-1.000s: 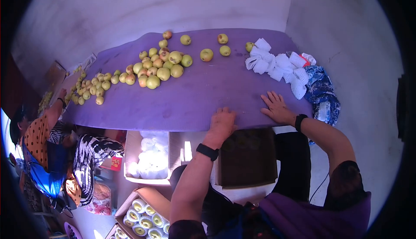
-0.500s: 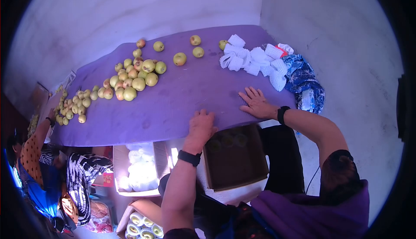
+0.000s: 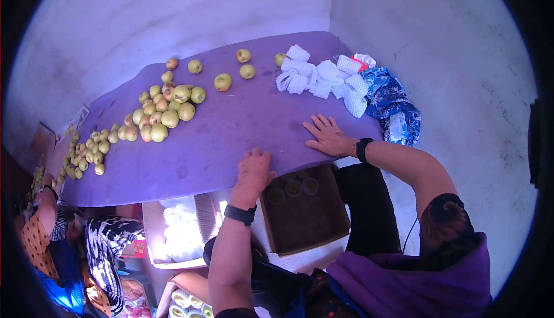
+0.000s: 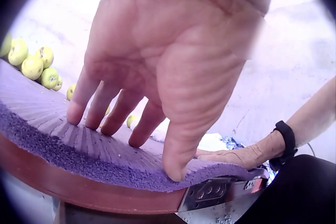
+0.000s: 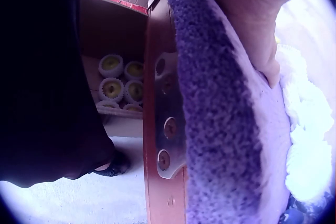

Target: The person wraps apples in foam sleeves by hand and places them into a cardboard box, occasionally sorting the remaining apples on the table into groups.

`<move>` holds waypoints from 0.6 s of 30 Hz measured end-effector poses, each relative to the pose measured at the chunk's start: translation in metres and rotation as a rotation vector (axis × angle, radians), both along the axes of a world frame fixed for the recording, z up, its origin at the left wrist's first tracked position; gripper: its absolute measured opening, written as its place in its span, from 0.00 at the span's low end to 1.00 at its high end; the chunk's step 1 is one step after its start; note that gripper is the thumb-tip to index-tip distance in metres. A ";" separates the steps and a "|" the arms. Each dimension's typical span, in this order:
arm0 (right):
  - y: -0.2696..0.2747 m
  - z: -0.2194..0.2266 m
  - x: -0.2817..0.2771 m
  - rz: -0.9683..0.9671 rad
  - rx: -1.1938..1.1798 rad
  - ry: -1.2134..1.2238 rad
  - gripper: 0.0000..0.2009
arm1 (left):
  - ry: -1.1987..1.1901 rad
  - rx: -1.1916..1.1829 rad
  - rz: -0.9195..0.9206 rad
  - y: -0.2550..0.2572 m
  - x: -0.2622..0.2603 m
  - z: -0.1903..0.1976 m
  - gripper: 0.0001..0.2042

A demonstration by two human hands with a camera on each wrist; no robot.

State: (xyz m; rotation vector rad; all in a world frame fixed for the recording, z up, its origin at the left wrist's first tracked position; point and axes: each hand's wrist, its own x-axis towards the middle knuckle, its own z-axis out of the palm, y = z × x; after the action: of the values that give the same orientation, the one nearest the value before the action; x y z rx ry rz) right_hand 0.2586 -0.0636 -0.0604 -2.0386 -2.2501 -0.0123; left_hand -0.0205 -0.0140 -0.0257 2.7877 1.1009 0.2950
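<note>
A pause in netting and packing apples (image 3: 169, 118) seems to be in hand, no fruit being gripped. The purple padded counter (image 3: 213, 139) is being touched by both hands: near its edge it is being pressed by the parted fingertips of the left hand (image 3: 252, 171), and beside that by the right hand (image 3: 330, 137), flat with fingers spread. White foam nets (image 3: 330, 71) are lying beyond the right fingers, apart from them; the loose apples are lying farther forward and leftward of the left fingers. Below, netted apples (image 3: 294, 189) are being held in a cardboard box (image 3: 306, 225). A forward reach is probably being called for next.
</note>
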 end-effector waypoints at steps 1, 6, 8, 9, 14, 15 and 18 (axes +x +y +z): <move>0.000 -0.001 0.000 0.002 0.008 -0.003 0.33 | 0.004 -0.004 0.003 0.000 0.000 0.000 0.22; 0.001 -0.006 0.001 0.015 0.059 -0.002 0.33 | 0.024 -0.024 0.017 0.000 0.000 0.003 0.21; 0.002 -0.006 0.001 0.022 0.079 -0.008 0.32 | 0.026 -0.030 0.025 -0.001 0.000 0.005 0.21; 0.004 -0.005 0.000 0.023 0.079 -0.008 0.32 | 0.026 -0.030 0.025 -0.002 0.000 0.005 0.21; 0.008 -0.008 0.001 0.002 0.055 -0.008 0.33 | 0.033 -0.003 0.016 0.000 0.001 0.002 0.22; 0.008 -0.006 0.002 -0.002 0.052 -0.008 0.33 | 0.033 -0.005 0.012 0.000 0.001 0.001 0.22; 0.012 0.006 0.002 0.009 -0.023 -0.001 0.34 | 0.042 -0.016 0.027 0.001 0.003 0.001 0.22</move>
State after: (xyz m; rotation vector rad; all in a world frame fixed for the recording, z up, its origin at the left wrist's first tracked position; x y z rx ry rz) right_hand 0.2608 -0.0513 -0.0548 -2.0399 -2.2706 0.0127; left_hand -0.0179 -0.0128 -0.0248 2.7798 1.1456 0.2302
